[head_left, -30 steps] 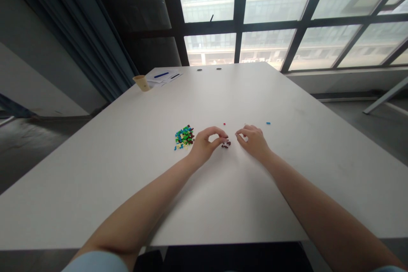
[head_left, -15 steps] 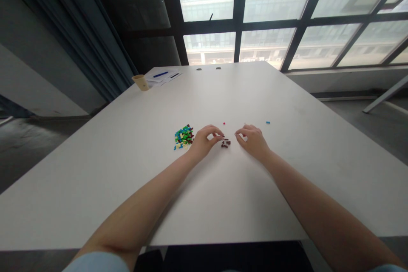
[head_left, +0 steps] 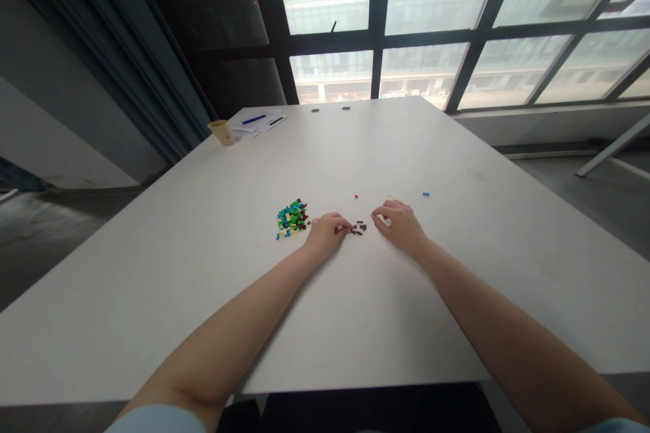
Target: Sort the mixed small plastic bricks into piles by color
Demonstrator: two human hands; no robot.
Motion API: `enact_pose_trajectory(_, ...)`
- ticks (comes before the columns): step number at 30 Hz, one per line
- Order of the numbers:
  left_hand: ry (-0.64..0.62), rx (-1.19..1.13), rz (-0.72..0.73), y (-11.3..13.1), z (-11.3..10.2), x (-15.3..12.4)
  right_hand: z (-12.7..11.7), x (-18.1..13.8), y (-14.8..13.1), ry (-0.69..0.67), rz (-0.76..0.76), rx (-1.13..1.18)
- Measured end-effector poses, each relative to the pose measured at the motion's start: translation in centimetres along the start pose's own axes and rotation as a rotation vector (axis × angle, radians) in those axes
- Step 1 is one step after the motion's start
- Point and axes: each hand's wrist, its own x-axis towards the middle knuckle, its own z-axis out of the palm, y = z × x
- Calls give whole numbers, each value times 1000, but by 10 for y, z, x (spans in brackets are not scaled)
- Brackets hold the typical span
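Note:
A heap of tiny coloured bricks (head_left: 291, 219), green, blue, yellow and dark red, lies on the white table (head_left: 355, 298). Just right of it my left hand (head_left: 328, 233) rests on the table, fingers curled, its tips pinched at a small cluster of dark brown bricks (head_left: 359, 228). My right hand (head_left: 399, 224) lies on the other side of that cluster, fingers bent and pinched together; what it holds is too small to make out. A single red brick (head_left: 356, 196) and a single blue brick (head_left: 425, 194) lie apart, farther back.
A paper cup (head_left: 221, 132) stands at the far left corner beside papers with pens (head_left: 258, 122). Two round cable holes (head_left: 331, 109) sit at the table's far edge. Large windows and a dark curtain rise beyond the table.
My left hand has lowered and closed its raised fingers down toward the brown bricks. My right hand has stayed almost still. The view shifted slightly.

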Motion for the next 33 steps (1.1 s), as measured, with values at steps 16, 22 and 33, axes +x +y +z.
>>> enact_pose_trajectory(16,-233,437,-428,-37,-103,13,1,0,3,4,-25,33)
enact_pose_trajectory(22,-279,451,-362,-47,-101,12,1,1,3,3,-20,33)
enact_pose_trajectory(33,-294,503,-215,-36,-90,12,1,1,6,18,-43,39)
